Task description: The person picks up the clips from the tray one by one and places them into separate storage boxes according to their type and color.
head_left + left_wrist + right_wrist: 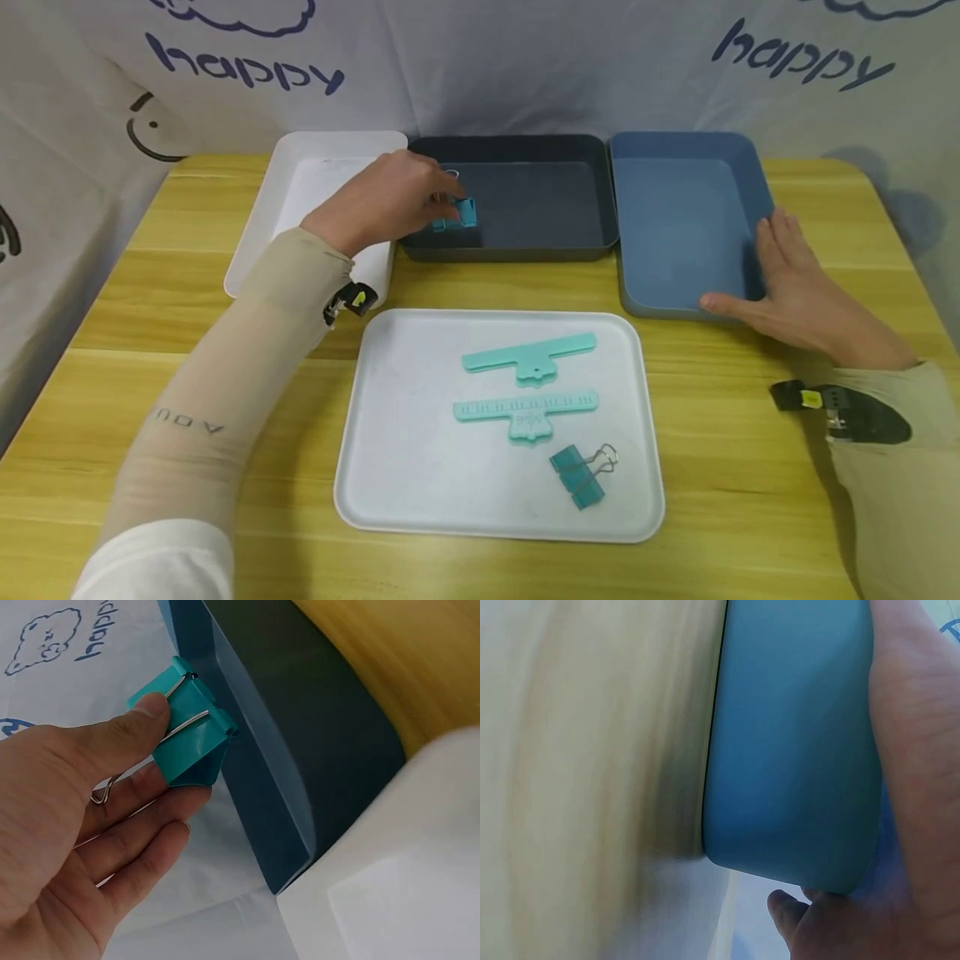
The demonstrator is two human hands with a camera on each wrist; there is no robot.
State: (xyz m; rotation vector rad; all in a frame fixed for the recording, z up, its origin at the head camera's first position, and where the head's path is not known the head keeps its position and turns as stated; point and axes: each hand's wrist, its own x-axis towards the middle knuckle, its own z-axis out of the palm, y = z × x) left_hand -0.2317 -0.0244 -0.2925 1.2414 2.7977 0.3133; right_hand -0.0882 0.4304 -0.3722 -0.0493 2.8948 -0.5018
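Observation:
My left hand (393,196) pinches a teal binder clip (467,213) over the left end of the dark grey tray (517,253). In the left wrist view the thumb presses the clip's wire handle, with fingers beneath the clip (196,724). My right hand (798,287) rests at the near right corner of the blue tray (693,310), thumb along the front rim and straight fingers at the right side. A white tray (498,531) nearer me bears two mint-green bag clips, one (529,357) behind the other (527,412), and another teal binder clip (577,477).
A white bin (251,225) stands left of the dark grey tray, partly covered by my left forearm. The three containers sit side by side along the back of the wooden table (150,367). Behind them hangs a white cloth (510,67) with printed lettering.

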